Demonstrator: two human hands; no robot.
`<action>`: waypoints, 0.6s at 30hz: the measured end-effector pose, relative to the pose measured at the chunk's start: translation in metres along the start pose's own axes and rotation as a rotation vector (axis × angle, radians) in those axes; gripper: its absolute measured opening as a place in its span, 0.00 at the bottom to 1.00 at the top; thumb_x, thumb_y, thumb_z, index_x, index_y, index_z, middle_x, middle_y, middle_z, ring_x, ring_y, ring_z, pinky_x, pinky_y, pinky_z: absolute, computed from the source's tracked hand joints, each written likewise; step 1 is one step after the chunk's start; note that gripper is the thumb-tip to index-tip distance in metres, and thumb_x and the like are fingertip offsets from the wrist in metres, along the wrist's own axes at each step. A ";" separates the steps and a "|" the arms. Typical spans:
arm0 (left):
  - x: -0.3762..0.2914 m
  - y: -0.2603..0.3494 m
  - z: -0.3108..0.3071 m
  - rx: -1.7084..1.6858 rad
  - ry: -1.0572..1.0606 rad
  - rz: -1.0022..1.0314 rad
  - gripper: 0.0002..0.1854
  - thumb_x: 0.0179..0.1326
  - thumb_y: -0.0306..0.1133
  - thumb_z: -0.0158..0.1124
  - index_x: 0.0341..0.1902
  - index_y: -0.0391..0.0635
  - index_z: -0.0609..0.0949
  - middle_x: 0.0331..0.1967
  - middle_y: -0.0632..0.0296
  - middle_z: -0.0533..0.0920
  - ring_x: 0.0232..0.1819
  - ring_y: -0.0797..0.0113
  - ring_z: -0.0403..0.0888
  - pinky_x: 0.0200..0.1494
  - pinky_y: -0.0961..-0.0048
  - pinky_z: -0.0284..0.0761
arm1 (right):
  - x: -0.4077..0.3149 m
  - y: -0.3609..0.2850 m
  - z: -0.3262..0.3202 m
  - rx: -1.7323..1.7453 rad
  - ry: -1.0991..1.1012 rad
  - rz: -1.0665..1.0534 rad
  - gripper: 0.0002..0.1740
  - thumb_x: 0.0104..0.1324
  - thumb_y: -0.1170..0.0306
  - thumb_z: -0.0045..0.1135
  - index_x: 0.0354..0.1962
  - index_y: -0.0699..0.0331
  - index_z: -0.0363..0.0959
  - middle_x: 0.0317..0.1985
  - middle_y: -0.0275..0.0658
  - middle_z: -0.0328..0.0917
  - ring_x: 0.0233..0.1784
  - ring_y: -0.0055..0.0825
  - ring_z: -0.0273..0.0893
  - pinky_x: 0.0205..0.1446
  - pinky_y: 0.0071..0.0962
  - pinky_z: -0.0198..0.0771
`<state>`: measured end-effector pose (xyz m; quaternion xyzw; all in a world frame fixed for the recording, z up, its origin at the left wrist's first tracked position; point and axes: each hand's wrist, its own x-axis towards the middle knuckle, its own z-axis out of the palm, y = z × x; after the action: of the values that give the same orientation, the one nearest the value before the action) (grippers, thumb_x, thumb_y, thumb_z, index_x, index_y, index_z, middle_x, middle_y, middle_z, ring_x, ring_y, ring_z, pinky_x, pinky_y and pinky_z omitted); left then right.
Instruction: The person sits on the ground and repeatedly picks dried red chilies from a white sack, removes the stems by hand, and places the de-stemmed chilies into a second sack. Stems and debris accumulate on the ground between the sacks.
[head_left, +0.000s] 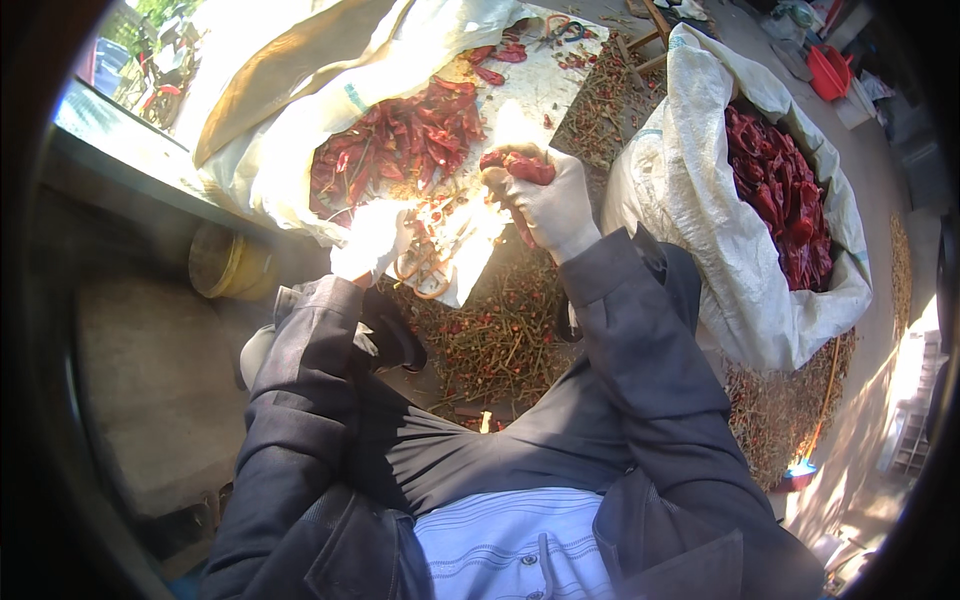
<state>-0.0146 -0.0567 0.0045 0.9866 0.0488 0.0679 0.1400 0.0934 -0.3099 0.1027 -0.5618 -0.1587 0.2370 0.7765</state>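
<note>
My right hand (551, 199) is closed around several dried red chili peppers (529, 166) above the white board (536, 94). Lower left of it, in glaring sunlight, my left hand (375, 236) is at the near edge of a chili heap (409, 139) that spills from an open woven sack (277, 150); whether its fingers hold anything is washed out. Orange-handled scissors (431, 277) lie at the board's near corner, between the hands. Another pair with dark handles (566, 31) rests at the board's far end.
A white woven sack (675, 195) full of red chilies (780, 199) stands at the right. Cut stems and chili bits (495, 330) cover the floor between my legs. A yellow bucket (229, 262) is at the left, a red plastic container (829, 73) at the upper right.
</note>
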 end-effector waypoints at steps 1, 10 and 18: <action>0.001 -0.001 0.005 0.025 0.014 0.016 0.10 0.59 0.35 0.67 0.41 0.45 0.88 0.35 0.49 0.88 0.39 0.47 0.86 0.44 0.57 0.80 | 0.001 0.001 0.000 0.014 -0.001 0.011 0.11 0.66 0.86 0.61 0.45 0.70 0.82 0.37 0.34 0.85 0.35 0.14 0.81 0.37 0.16 0.74; 0.006 -0.005 -0.006 0.032 0.053 -0.101 0.09 0.57 0.34 0.69 0.38 0.43 0.89 0.33 0.49 0.88 0.38 0.49 0.86 0.44 0.58 0.79 | 0.002 0.006 -0.001 0.019 0.015 -0.022 0.09 0.66 0.77 0.69 0.44 0.69 0.82 0.26 0.37 0.83 0.17 0.12 0.70 0.15 0.17 0.58; 0.017 0.042 -0.075 -0.694 -0.066 -0.354 0.08 0.67 0.33 0.70 0.44 0.41 0.88 0.29 0.68 0.86 0.26 0.81 0.79 0.30 0.81 0.75 | 0.003 0.015 0.003 -0.127 -0.065 0.076 0.11 0.64 0.85 0.62 0.44 0.70 0.82 0.37 0.37 0.86 0.37 0.19 0.82 0.39 0.22 0.77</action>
<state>-0.0054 -0.0747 0.0894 0.8584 0.1880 0.0233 0.4766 0.0916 -0.3021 0.0898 -0.6074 -0.1770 0.2738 0.7244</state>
